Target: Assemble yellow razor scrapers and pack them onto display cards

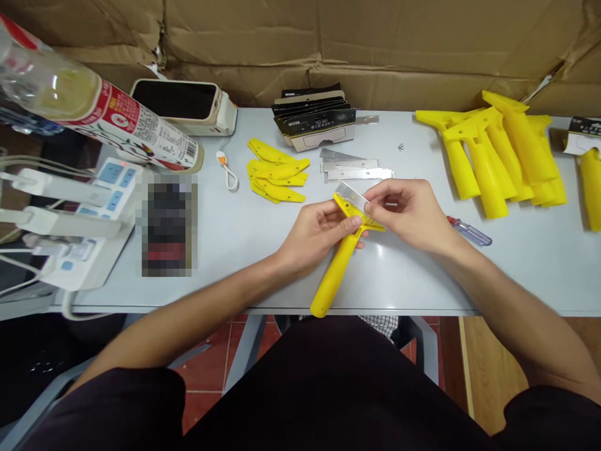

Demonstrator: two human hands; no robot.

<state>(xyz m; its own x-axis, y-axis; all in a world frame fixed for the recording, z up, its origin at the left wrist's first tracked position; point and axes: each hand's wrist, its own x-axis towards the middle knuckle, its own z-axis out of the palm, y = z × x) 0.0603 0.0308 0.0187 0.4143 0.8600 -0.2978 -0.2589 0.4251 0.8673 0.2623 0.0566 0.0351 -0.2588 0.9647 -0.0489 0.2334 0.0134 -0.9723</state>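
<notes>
My left hand [322,232] is closed around the head of a yellow scraper handle [334,272], its thumb pressed on the head. The grip points down toward the table's front edge. A flat metal blade [352,195] lies on the scraper head, pinched at its right part by the thumb and fingers of my right hand [408,213]. Just beyond my hands are several loose blades [352,168]. Several yellow plastic cover plates [277,172] lie in a pile to the left. A screwdriver [472,232] with a clear handle rests beside my right wrist, partly hidden.
Several yellow scraper handles [488,169] are heaped at the right. Black printed cards [319,119] stand in a box at the back, near small screws [400,147]. On the left are a bottle [126,122], a phone [176,99] and a power strip [101,219]. Cardboard [375,44] walls the back.
</notes>
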